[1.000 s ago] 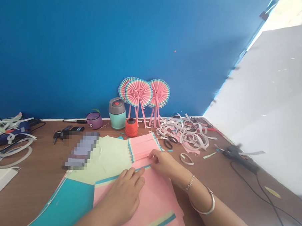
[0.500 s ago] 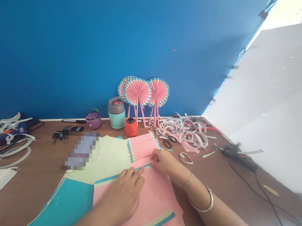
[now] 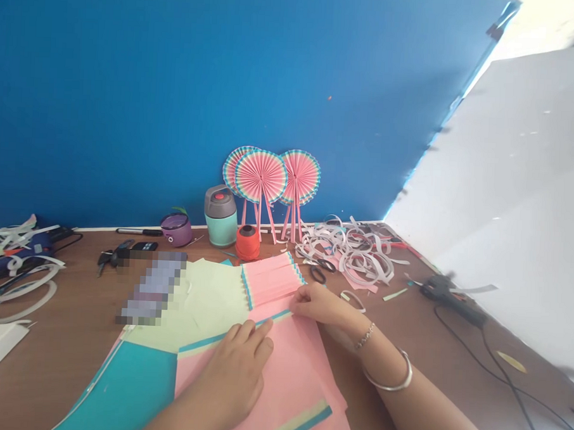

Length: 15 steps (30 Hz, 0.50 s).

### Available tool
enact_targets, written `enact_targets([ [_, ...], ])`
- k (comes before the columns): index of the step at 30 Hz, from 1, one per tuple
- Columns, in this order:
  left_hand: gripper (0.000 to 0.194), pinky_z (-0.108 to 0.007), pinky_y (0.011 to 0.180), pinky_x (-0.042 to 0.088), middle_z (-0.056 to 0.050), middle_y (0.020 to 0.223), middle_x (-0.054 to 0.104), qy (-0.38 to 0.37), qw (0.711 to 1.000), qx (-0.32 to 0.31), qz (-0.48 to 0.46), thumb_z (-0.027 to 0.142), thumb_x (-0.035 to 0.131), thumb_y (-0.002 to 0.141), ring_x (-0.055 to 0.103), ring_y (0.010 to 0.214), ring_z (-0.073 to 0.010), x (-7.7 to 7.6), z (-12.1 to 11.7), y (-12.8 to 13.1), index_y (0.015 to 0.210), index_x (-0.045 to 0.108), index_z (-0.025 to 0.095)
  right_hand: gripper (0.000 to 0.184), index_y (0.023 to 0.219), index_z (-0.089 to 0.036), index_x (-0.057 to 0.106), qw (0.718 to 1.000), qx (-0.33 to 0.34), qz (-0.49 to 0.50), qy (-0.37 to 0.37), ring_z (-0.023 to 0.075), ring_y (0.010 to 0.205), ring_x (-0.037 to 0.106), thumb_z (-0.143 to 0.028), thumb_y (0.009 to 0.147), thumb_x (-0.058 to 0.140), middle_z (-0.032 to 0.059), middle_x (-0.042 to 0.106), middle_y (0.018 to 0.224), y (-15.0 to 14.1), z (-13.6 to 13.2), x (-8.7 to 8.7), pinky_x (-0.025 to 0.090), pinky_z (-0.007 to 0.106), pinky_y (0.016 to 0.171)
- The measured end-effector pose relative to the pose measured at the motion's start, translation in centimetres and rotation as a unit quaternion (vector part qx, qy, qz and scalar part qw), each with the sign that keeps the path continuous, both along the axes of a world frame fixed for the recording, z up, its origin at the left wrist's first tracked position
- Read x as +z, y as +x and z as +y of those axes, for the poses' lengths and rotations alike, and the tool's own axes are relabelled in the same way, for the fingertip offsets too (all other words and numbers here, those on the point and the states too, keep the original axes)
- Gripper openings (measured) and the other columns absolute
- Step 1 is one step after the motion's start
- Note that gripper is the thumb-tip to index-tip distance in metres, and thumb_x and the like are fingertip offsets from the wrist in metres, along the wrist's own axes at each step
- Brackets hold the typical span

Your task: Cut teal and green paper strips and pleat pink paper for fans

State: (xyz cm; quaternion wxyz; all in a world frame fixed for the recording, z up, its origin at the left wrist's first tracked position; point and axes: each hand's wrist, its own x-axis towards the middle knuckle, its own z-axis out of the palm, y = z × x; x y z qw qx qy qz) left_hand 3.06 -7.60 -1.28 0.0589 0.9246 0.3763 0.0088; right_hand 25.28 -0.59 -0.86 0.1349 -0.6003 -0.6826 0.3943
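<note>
A pink paper sheet (image 3: 290,361), with blue and cream strips along its far and near edges, lies on the desk before me. My left hand (image 3: 233,365) rests flat on it, fingers stretched out and their tips by the far strip. At the far right corner, my right hand (image 3: 318,305) has its fingers curled together in a pinch on the sheet's edge; the fingertips are partly hidden. Just beyond the hands lies a pleated pink paper piece (image 3: 272,278) with blue and cream ends. Green sheets (image 3: 214,294) and a teal sheet (image 3: 137,383) lie to the left.
Round pink paper fans (image 3: 261,176) lean against the blue wall, near a mint flask (image 3: 221,221) and a red thread spool (image 3: 247,244). Curled paper strips (image 3: 361,253), scissors (image 3: 321,270) and a corded black glue gun (image 3: 452,301) are at right. A blurred-out phone (image 3: 155,288) lies left.
My right hand has slid slightly right along the sheet's far edge. The left hand keeps its place on the sheet. The view has shifted a little.
</note>
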Motion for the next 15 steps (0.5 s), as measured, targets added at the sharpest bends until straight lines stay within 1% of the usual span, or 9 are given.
enact_targets([
  [4, 0.031, -0.045, 0.091, 0.035, -0.008, 0.138, 0.043, 0.005, 1.0, 0.003, 0.009, 0.021, 0.042, 0.082, 0.042, 0.109, -0.029, -0.1, 0.0, 0.0, 0.111, 0.053, 0.017, 0.019, 0.069, -0.014, 0.067, 0.999, 0.017, 0.02, -0.03, 0.0115, 0.061, 0.048, -0.029, 0.068, 0.056, -0.0005, 0.06, 0.063, 0.2, -0.1, 0.3, 0.034, 0.02, 0.052],
  [8, 0.032, -0.045, 0.091, 0.034, -0.008, 0.138, 0.042, 0.01, 1.0, 0.006, 0.002, 0.02, 0.042, 0.081, 0.041, 0.109, -0.0284, -0.4, -0.1, -0.1, 0.111, 0.053, 0.018, 0.021, 0.071, -0.014, 0.07, 0.999, 0.008, 0.025, -0.024, 0.0115, 0.06, 0.048, -0.032, 0.063, 0.063, -0.0008, 0.06, 0.061, -0.2, -0.2, -0.1, 0.034, 0.019, 0.051],
  [11, 0.032, -0.045, 0.09, 0.035, -0.008, 0.139, 0.041, 0.013, 1.0, 0.001, -0.004, 0.019, 0.042, 0.081, 0.042, 0.109, -0.0289, -0.7, -0.1, -0.2, 0.111, 0.053, 0.018, 0.017, 0.066, -0.015, 0.07, 0.999, -0.01, 0.03, -0.009, 0.0101, 0.055, 0.046, -0.03, 0.061, 0.064, -0.002, 0.058, 0.056, -0.7, -0.3, -0.6, 0.031, 0.019, 0.048],
  [15, 0.032, -0.046, 0.091, 0.034, -0.008, 0.139, 0.041, 0.016, 1.0, 0.001, -0.015, 0.019, 0.043, 0.08, 0.041, 0.11, -0.0295, -0.9, -0.1, -0.3, 0.111, 0.053, 0.018, 0.012, 0.059, -0.015, 0.067, 0.999, -0.025, 0.036, -0.015, 0.0085, 0.05, 0.041, -0.026, 0.06, 0.062, -0.0038, 0.052, 0.049, -1.2, -0.3, -1.1, 0.029, 0.019, 0.044],
])
